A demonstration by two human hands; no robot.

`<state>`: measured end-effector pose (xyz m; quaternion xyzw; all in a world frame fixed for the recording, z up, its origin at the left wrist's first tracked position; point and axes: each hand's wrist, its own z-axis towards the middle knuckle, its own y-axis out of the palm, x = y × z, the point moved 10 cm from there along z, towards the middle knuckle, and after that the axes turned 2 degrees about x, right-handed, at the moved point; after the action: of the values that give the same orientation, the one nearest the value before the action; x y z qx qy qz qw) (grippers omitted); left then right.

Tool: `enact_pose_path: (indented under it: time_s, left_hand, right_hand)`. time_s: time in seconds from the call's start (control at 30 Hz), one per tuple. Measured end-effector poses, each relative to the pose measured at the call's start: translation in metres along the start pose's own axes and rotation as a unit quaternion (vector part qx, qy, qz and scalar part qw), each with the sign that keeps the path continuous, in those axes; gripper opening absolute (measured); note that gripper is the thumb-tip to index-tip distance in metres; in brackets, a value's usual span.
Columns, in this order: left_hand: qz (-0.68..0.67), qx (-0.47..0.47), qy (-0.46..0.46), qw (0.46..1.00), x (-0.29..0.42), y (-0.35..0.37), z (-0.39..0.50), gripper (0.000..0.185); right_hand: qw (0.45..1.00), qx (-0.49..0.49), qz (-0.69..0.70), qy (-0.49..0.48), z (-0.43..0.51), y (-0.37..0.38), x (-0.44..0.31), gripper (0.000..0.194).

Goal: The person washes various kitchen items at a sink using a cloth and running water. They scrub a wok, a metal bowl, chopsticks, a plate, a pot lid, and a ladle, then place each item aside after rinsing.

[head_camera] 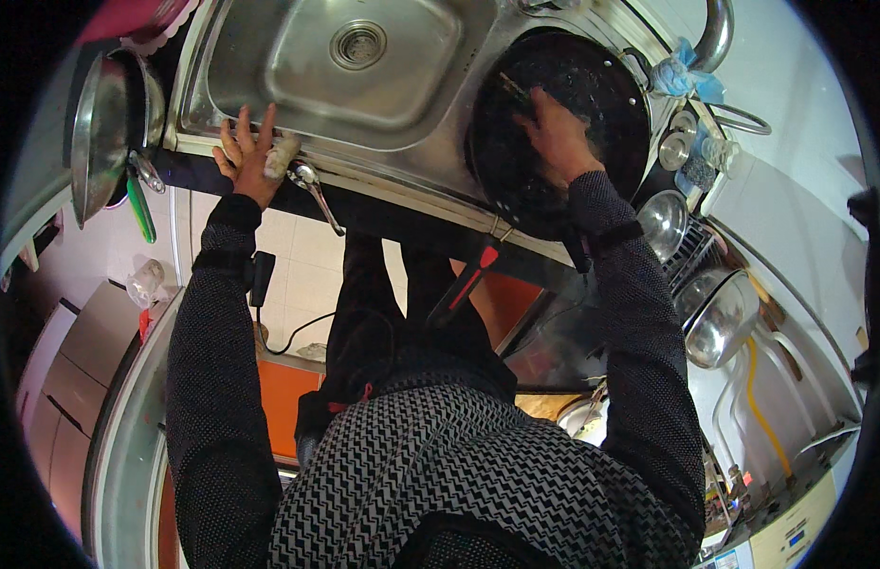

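My left hand (251,160) rests palm down on the front rim of the stainless steel sink (298,117), fingers spread and holding nothing. A pale wrap appears to cover its thumb. Just right of it, a shiny metal utensil (308,186) lies over the counter edge. My right hand (564,139) reaches into a large black wok (497,163) on the drainboard. It is blurred; a thin brownish strip (515,89) shows by its fingertips, and whether they grip it I cannot tell. The wok's red and black handle (468,277) sticks out over the counter edge towards me.
Metal pans (102,135) stand at the left. A curved metal faucet pipe (717,35) with a blue plastic wrap (675,75) rises beyond the wok. Steel bowls (724,327) and a black rack (692,249) line the right wall. A black cable (298,345) hangs below my left forearm.
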<state>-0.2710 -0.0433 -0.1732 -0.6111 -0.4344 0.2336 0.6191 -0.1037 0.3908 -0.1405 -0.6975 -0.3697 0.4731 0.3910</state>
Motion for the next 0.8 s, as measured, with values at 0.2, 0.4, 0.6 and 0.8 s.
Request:
enact_pose_path:
  time_s: [0.2,0.4,0.6,0.8]
  left_hand:
    - [0.003,0.002,0.001,1.000,-0.004,0.003,0.001,0.074]
    - [0.001,-0.004,-0.006,1.000,0.000,0.000,-0.001,0.074]
    - [-0.003,-0.003,-0.003,1.000,0.003,-0.004,0.002,0.075]
    - [-0.069,0.012,0.011,0.997,0.001,-0.002,0.000,0.072]
  right_hand:
    - [0.997,-0.043,0.002,0.057,0.002,-0.014,-0.001,0.026]
    - [0.972,0.092,0.210,-0.046,-0.032,-0.140,-0.049,0.024]
    - [0.967,0.011,0.215,-0.133,-0.073,-0.115,-0.070,0.041]
    - [0.979,-0.069,-0.009,-0.194,-0.100,-0.032,-0.046,0.065]
